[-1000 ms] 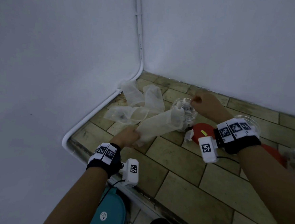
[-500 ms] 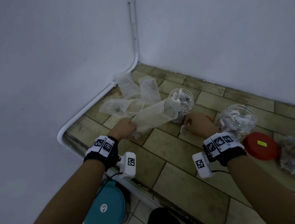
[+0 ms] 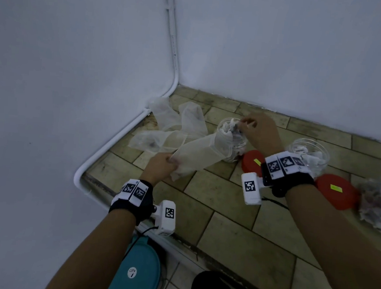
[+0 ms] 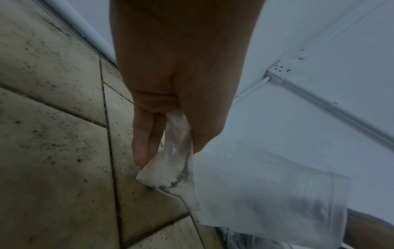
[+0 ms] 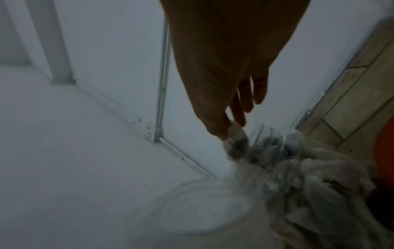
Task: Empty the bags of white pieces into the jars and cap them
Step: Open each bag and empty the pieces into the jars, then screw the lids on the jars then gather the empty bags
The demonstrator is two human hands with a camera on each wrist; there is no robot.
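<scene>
My left hand (image 3: pixel 164 164) grips the closed end of a clear plastic bag (image 3: pixel 201 153) (image 4: pixel 266 188); the bag's open mouth lies against an uncapped clear jar (image 3: pixel 232 137) filled with white pieces. My right hand (image 3: pixel 247 123) is over that jar's mouth and pinches a white piece (image 5: pixel 235 139) between thumb and fingertip. A second open jar (image 3: pixel 308 156) with white pieces stands to the right, partly behind my right wrist. Two red lids (image 3: pixel 252 160) (image 3: pixel 336 192) lie flat on the tiled counter (image 3: pixel 226 197).
Empty clear bags (image 3: pixel 175 122) lie crumpled in the back left corner by a white pipe. A full bag of white pieces (image 3: pixel 379 200) sits at the right edge. White walls close the counter at left and back. A teal round object (image 3: pixel 136 270) is below the counter's front edge.
My right hand rose from the counter in front of the left jar to above its mouth, carrying a white piece. My left hand kept its hold on the bag.
</scene>
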